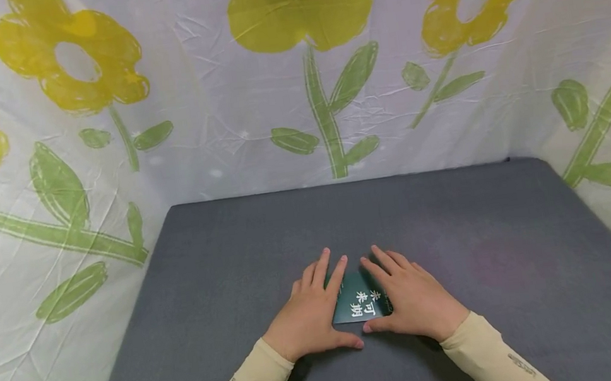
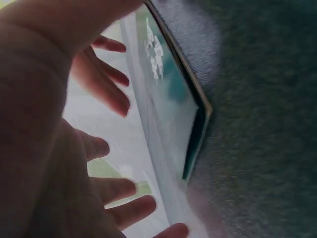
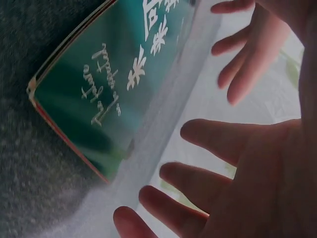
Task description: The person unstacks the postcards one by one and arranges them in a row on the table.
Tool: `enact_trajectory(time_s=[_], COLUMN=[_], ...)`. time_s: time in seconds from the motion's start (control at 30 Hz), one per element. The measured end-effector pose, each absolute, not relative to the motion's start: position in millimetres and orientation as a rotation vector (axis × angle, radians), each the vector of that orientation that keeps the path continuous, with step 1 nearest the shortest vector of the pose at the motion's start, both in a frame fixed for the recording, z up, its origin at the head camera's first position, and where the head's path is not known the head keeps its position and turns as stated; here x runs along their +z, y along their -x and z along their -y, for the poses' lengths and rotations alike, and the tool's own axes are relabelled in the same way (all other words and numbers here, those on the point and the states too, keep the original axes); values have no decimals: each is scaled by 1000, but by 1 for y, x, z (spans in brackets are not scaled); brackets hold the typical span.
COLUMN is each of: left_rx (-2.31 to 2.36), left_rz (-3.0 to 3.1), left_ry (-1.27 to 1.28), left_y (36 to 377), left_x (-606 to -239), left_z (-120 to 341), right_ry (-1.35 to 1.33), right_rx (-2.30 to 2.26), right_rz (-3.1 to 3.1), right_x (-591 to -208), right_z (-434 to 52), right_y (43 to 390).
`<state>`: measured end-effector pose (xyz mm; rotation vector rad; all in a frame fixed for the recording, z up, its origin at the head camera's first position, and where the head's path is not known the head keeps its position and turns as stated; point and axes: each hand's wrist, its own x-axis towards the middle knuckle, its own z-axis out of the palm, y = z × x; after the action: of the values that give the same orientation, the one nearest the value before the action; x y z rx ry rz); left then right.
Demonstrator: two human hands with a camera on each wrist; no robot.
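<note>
A small dark green notebook (image 1: 347, 310) with white characters on its cover lies flat on the grey table. My left hand (image 1: 311, 317) hovers along its left side with the fingers spread. On the other side my right hand (image 1: 419, 302) has its fingers spread too, partly hiding the right edge. The two thumbs come close together by the near edge. In the left wrist view the cover of the notebook (image 2: 173, 104) stands slightly off what lies beneath it at one corner. Thin handwritten-style lettering shows on the notebook (image 3: 74, 106) in the right wrist view. Neither hand grips it.
The dark grey cloth-covered table (image 1: 222, 258) stretches out around the hands. White curtains (image 1: 190, 135) printed with yellow flowers and green leaves hang behind the table and along both sides.
</note>
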<state>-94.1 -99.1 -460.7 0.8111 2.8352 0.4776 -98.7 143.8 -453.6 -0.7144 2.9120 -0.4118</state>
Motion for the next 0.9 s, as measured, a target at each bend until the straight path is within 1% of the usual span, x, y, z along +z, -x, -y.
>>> enact_trajectory(time_s=[0.33,0.53,0.9], left_rx=[417,389,411], left_rz=[-2821,-2804,-2786], left_ry=[-819,-854,-862], left_y=[102,106,107], left_x=[-459,-462,-463], left_z=[99,98,93], right_ry=[799,782,805], right_rx=[-432,-513,-507], right_rz=[-2842,-2829,-2808], right_x=[-461,-458,-453], right_z=[-136,-141,-146], right_y=[102,102,103])
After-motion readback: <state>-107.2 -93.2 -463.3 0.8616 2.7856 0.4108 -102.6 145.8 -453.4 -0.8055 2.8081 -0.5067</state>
